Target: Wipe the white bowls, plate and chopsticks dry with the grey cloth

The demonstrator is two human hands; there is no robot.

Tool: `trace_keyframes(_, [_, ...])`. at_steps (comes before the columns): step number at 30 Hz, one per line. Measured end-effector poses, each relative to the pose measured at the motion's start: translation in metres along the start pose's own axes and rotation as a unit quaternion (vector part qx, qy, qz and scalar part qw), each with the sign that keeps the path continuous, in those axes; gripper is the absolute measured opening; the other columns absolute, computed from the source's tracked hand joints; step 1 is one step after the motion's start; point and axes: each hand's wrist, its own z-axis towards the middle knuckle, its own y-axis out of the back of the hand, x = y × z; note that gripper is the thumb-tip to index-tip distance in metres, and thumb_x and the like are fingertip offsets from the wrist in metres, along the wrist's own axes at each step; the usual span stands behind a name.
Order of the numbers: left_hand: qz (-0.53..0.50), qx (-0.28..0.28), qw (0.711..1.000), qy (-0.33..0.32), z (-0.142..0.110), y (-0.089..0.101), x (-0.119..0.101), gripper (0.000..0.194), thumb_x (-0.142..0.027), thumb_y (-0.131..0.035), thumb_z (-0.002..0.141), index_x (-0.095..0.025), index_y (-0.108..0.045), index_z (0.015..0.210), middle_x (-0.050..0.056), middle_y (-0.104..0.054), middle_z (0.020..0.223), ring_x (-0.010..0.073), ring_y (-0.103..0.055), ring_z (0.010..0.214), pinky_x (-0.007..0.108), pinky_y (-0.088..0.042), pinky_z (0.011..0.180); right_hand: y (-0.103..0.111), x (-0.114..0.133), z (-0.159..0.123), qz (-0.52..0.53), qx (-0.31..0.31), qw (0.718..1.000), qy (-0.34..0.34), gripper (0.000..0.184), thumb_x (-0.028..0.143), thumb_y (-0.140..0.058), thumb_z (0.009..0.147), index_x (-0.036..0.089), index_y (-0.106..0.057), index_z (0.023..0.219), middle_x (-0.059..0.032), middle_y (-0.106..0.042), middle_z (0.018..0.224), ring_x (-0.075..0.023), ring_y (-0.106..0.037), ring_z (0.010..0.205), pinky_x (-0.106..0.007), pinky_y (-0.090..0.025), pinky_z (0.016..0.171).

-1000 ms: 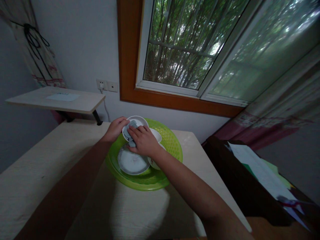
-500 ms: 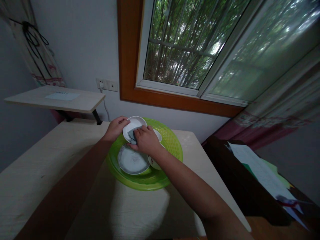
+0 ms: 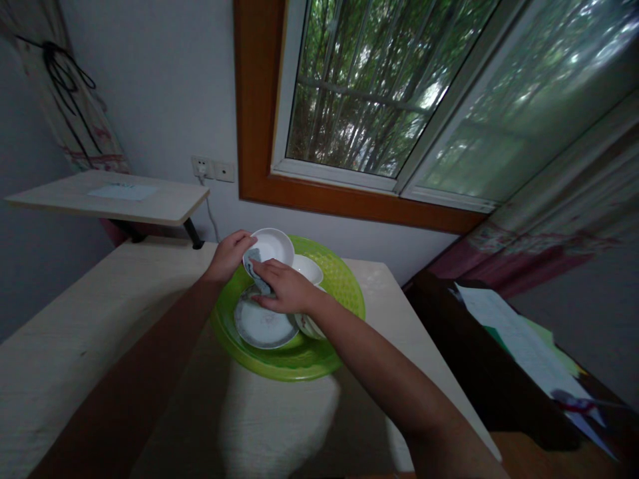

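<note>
My left hand (image 3: 230, 255) grips the left rim of a small white dish (image 3: 274, 245), which is held tilted above a green basin (image 3: 349, 293). A grey-blue cloth (image 3: 255, 263) is pinched in my right hand (image 3: 284, 286) and lies over the dish's near left edge. Below my hands a larger white plate with a grey rim (image 3: 267, 326) rests in the basin. A white bowl (image 3: 308, 268) sits right of the dish. Partly hidden under my right wrist is another bowl with a red pattern (image 3: 305, 324).
The basin stands on a pale wooden table (image 3: 164, 399). At the back left is a raised shelf (image 3: 114, 206) with a paper (image 3: 124, 191) on it. A window (image 3: 369, 86) is behind. On the right, papers (image 3: 504, 332) lie on a dark piece of furniture (image 3: 449, 359).
My right hand has moved the cloth from the dish's inside to its near left rim, uncovering more of the dish and the white bowl. My left hand keeps its grip.
</note>
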Motion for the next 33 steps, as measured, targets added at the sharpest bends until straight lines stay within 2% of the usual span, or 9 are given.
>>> trace_keyframes(3, [0.013, -0.012, 1.000, 0.000, -0.001, 0.000, -0.001, 0.026, -0.044, -0.068, 0.077, -0.019, -0.069, 0.083, -0.002, -0.062, 0.076, 0.0183, -0.057, 0.077, 0.028, -0.042, 0.073, 0.002, 0.001, 0.000, 0.017, 0.004, 1.000, -0.003, 0.077, 0.053, -0.062, 0.096, 0.006, -0.040, 0.154, -0.0208, -0.064, 0.133, -0.0300, -0.058, 0.120, -0.043, -0.046, 0.106])
trace_keyframes(11, [-0.024, -0.007, 1.000, 0.009, 0.001, 0.001, 0.004, 0.028, -0.046, -0.070, 0.078, -0.018, -0.071, 0.084, -0.001, -0.064, 0.078, 0.0183, -0.057, 0.076, 0.028, -0.042, 0.069, 0.025, 0.008, 0.004, -0.063, 0.070, 0.994, -0.063, 0.053, 0.056, -0.042, 0.107, 0.014, -0.071, 0.122, -0.0126, -0.075, 0.107, -0.0250, -0.065, 0.104, -0.036, -0.047, 0.095])
trace_keyframes(15, [-0.022, -0.008, 1.000, 0.011, 0.000, 0.000, 0.003, 0.029, -0.046, -0.071, 0.077, -0.018, -0.071, 0.084, 0.000, -0.066, 0.081, 0.0187, -0.057, 0.078, 0.028, -0.042, 0.070, 0.028, 0.006, 0.005, -0.110, 0.080, 0.985, -0.103, 0.057, 0.049, -0.034, 0.111, 0.014, -0.078, 0.106, -0.0124, -0.077, 0.102, -0.0236, -0.067, 0.102, -0.035, -0.046, 0.093])
trace_keyframes(19, [0.000, 0.008, 1.000, 0.009, -0.001, 0.000, -0.001, 0.031, -0.048, -0.071, 0.077, -0.018, -0.072, 0.084, 0.001, -0.067, 0.081, 0.0192, -0.058, 0.078, 0.028, -0.043, 0.069, 0.026, 0.004, 0.005, -0.151, 0.075, 0.976, -0.137, 0.060, 0.049, -0.033, 0.111, 0.013, -0.080, 0.101, -0.0136, -0.078, 0.101, -0.0234, -0.068, 0.101, -0.036, -0.046, 0.099])
trace_keyframes(22, [0.025, 0.020, 0.999, 0.009, -0.001, 0.000, -0.002, 0.032, -0.049, -0.070, 0.076, -0.018, -0.073, 0.084, 0.002, -0.068, 0.081, 0.0199, -0.059, 0.078, 0.029, -0.043, 0.069, 0.023, 0.001, 0.004, -0.166, 0.069, 0.975, -0.129, 0.059, 0.048, -0.033, 0.111, 0.012, -0.079, 0.102, -0.0128, -0.078, 0.104, -0.0225, -0.069, 0.102, -0.039, -0.039, 0.113])
trace_keyframes(25, [0.029, 0.026, 0.999, 0.006, 0.001, 0.000, -0.001, 0.032, -0.048, -0.070, 0.075, -0.018, -0.073, 0.084, 0.002, -0.069, 0.081, 0.0202, -0.059, 0.078, 0.029, -0.044, 0.069, 0.020, -0.003, 0.002, -0.184, 0.048, 0.974, -0.120, 0.056, 0.049, -0.035, 0.111, 0.012, -0.077, 0.112, -0.0134, -0.077, 0.117, -0.0239, -0.068, 0.113, -0.042, -0.031, 0.122])
trace_keyframes(29, [0.019, 0.033, 0.999, 0.013, 0.002, 0.000, 0.002, 0.031, -0.049, -0.069, 0.076, -0.019, -0.072, 0.082, 0.002, -0.066, 0.078, 0.0196, -0.057, 0.074, 0.029, -0.042, 0.066, 0.016, -0.005, 0.000, -0.212, 0.012, 0.970, -0.122, 0.057, 0.052, -0.038, 0.109, 0.010, -0.068, 0.134, -0.0156, -0.065, 0.143, -0.0282, -0.055, 0.136, -0.048, -0.021, 0.128])
trace_keyframes(33, [0.010, 0.030, 0.999, 0.018, 0.002, -0.001, 0.004, 0.034, -0.053, -0.068, 0.077, -0.019, -0.071, 0.083, 0.001, -0.066, 0.078, 0.0197, -0.058, 0.073, 0.029, -0.043, 0.065, 0.014, -0.005, -0.002, -0.216, -0.001, 0.968, -0.127, 0.059, 0.053, -0.039, 0.109, 0.011, -0.062, 0.143, -0.0145, -0.057, 0.152, -0.0290, -0.048, 0.144, -0.050, -0.016, 0.130])
